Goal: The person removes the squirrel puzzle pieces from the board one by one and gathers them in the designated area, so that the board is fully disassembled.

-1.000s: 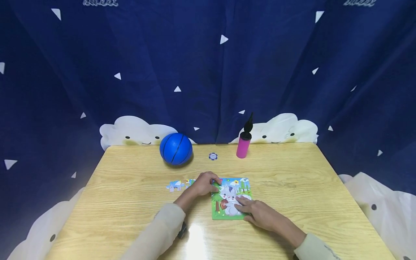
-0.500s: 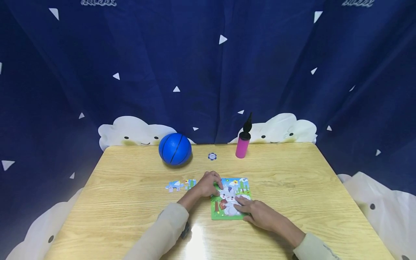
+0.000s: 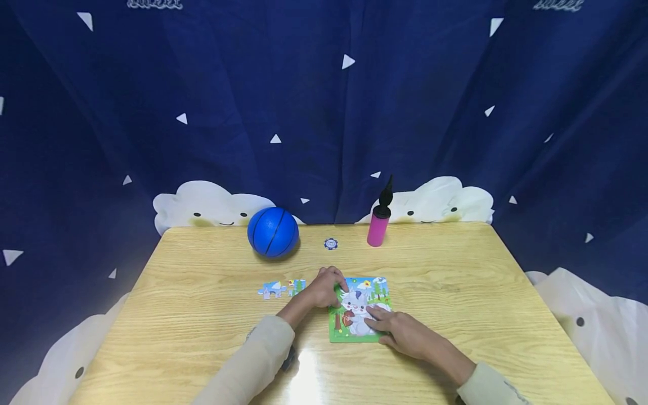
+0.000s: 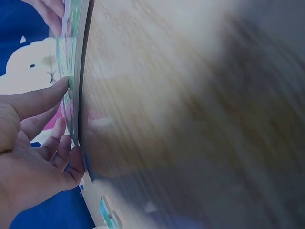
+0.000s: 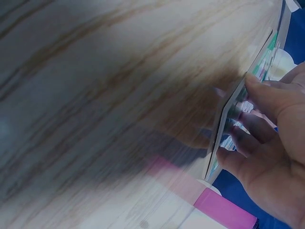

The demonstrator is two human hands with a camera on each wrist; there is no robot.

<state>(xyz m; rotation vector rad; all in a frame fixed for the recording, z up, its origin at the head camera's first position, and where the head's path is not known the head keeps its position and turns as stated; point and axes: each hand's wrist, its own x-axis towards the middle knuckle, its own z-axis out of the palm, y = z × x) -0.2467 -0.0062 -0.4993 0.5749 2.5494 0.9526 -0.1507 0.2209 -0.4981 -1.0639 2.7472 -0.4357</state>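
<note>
resting near the middle of the table (image 3: 202, 315), the puzzle board (image 3: 360, 308) looked thin, light and fairly stiff, so it would likely slide on the glossy wood unless pinned. the left hand (image 3: 324, 288) pressed curled fingers on its upper left corner; the right hand (image 3: 400, 332) lay flat across its lower right. loose puzzle pieces (image 3: 281, 288) sat just left. edges seemed the best hold.

The table (image 3: 202, 315) is light wood with clear grain and a glossy coat that reflects light. The puzzle (image 3: 360, 308) looks like thin printed cardboard, a little shiny. The ball (image 3: 273, 232) is smooth and matt. The curtain (image 3: 324, 112) is soft cloth.
</note>
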